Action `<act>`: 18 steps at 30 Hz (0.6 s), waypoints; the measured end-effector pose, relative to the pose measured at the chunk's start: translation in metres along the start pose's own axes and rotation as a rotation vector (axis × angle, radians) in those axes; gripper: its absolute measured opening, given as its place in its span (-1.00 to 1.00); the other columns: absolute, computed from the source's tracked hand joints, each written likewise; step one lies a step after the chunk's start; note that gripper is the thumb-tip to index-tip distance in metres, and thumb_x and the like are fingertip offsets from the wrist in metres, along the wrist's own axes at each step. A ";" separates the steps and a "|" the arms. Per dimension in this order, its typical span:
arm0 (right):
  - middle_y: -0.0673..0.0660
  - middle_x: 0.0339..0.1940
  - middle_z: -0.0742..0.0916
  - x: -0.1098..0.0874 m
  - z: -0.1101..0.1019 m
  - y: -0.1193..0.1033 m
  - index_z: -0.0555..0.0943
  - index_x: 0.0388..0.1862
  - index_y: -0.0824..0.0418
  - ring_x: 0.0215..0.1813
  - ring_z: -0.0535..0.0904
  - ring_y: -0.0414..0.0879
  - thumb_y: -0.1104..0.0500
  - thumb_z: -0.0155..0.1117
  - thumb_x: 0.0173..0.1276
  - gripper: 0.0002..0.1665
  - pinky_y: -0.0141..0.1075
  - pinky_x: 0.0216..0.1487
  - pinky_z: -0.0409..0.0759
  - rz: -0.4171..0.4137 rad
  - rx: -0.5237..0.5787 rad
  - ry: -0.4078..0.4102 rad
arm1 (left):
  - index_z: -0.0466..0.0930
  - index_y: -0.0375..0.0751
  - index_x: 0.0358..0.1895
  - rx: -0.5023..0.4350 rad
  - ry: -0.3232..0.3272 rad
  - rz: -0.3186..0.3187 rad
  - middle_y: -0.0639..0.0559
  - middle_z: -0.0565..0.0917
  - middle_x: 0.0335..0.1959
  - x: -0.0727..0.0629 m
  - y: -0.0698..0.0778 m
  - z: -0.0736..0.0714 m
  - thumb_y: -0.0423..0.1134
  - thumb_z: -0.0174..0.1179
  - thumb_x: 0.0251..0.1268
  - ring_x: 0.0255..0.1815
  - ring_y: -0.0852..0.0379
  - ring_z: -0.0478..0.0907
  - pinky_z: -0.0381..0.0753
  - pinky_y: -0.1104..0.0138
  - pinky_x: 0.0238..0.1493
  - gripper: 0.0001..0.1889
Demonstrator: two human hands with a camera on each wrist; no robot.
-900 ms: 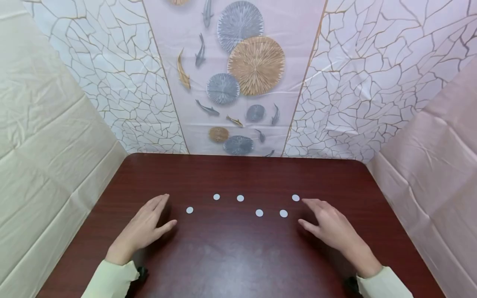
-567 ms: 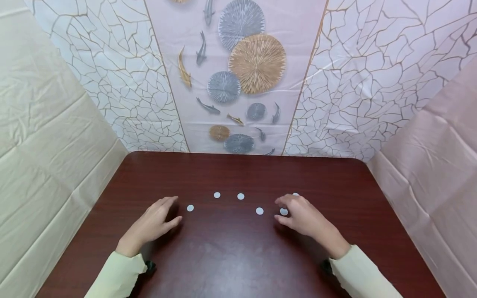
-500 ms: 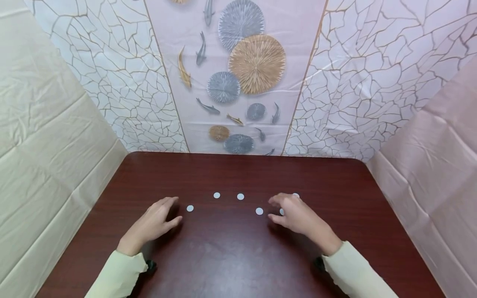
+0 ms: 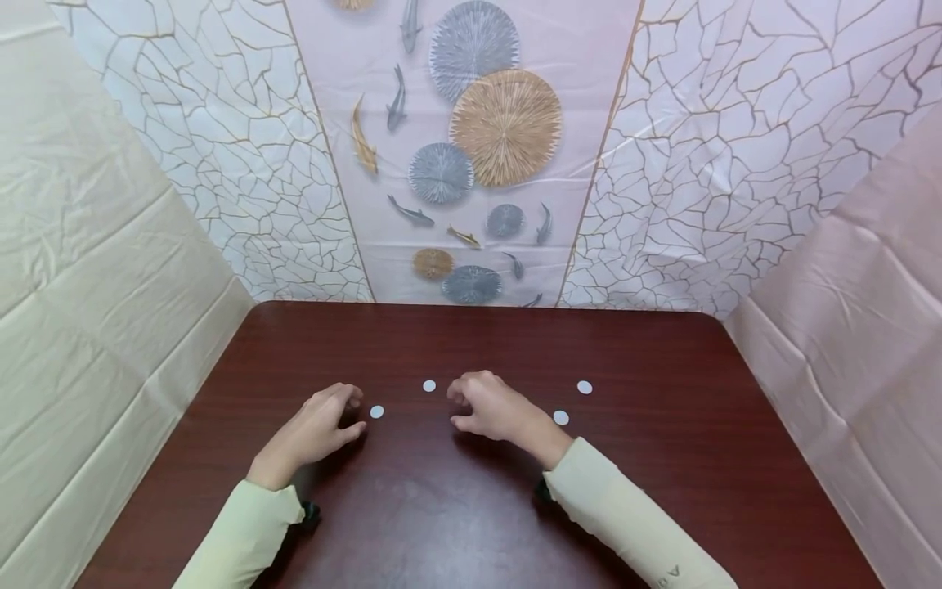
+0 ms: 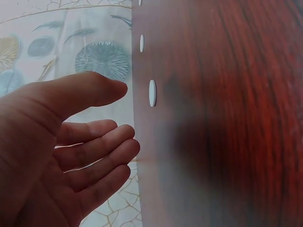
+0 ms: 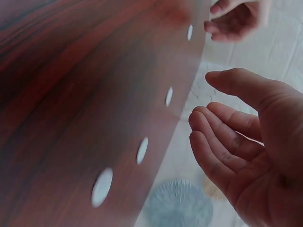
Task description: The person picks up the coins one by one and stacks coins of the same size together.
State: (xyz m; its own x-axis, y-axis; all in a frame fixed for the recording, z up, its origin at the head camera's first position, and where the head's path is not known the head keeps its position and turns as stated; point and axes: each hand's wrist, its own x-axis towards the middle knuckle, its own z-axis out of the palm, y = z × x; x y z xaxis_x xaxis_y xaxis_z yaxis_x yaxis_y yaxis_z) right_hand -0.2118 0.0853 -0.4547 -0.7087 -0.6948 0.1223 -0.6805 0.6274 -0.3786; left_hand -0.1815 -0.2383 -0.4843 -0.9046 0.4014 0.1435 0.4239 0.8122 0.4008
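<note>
Small white round discs lie flat on the dark red table. My left hand (image 4: 316,427) hovers beside the leftmost disc (image 4: 377,411), its fingers loosely bent and holding nothing; in the left wrist view that disc (image 5: 152,93) sits beyond the thumb tip. Over the middle of the row is my right hand (image 4: 496,409), also holding nothing, with thumb and fingers apart (image 6: 241,127). Just left of its fingertips lies another disc (image 4: 429,385). The two middle discs are hidden beneath the right hand in the head view, while the right wrist view shows several discs (image 6: 142,150) in a line.
To the right of the right wrist lie two more discs, a nearer one (image 4: 561,417) and a farther one (image 4: 585,387). A patterned cloth (image 4: 471,204) hangs behind the table (image 4: 441,507), with pale cloth walls (image 4: 103,327) at both sides. Dark bands show at both wrists.
My right hand has swept left from beside the rightmost disc to the middle, uncovering the right discs and covering the middle ones. My left hand has shifted slightly right, its fingers more bent.
</note>
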 end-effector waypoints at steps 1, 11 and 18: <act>0.14 -0.18 0.81 0.005 0.003 -0.003 0.74 -0.05 0.31 -0.15 0.75 -0.08 0.19 0.55 0.28 -0.68 -0.23 -0.03 0.74 -0.002 0.005 -0.007 | 0.61 -0.37 0.07 -0.001 -0.004 0.002 -0.09 0.70 -0.12 0.001 0.000 0.000 -0.29 0.46 0.27 -0.07 -0.02 0.69 0.72 0.07 -0.04 -0.63; 0.09 -0.18 0.83 0.053 0.033 -0.031 0.75 -0.04 0.25 -0.10 0.75 -0.14 0.16 0.54 0.31 -0.71 -0.31 -0.01 0.70 0.032 -0.011 -0.103 | 0.63 -0.33 0.00 -0.037 -0.085 -0.018 -0.03 0.67 -0.16 0.010 -0.003 0.004 -0.31 0.45 0.29 -0.14 0.10 0.64 0.71 0.19 -0.09 -0.70; 0.01 -0.22 0.77 0.077 0.050 -0.049 0.75 -0.06 0.17 -0.20 0.63 -0.23 0.14 0.51 0.36 -0.78 -0.41 -0.14 0.61 0.064 -0.054 -0.145 | 0.65 -0.33 -0.03 -0.064 -0.102 -0.009 -0.04 0.68 -0.19 0.015 -0.005 0.009 -0.34 0.45 0.29 -0.18 0.12 0.65 0.71 0.22 -0.11 -0.73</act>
State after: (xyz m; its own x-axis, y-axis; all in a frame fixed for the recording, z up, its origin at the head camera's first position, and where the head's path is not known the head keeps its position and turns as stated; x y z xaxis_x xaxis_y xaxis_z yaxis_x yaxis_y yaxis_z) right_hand -0.2241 -0.0164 -0.4724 -0.7196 -0.6935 -0.0354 -0.6463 0.6876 -0.3310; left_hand -0.1973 -0.2324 -0.4924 -0.8977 0.4380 0.0486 0.4095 0.7884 0.4590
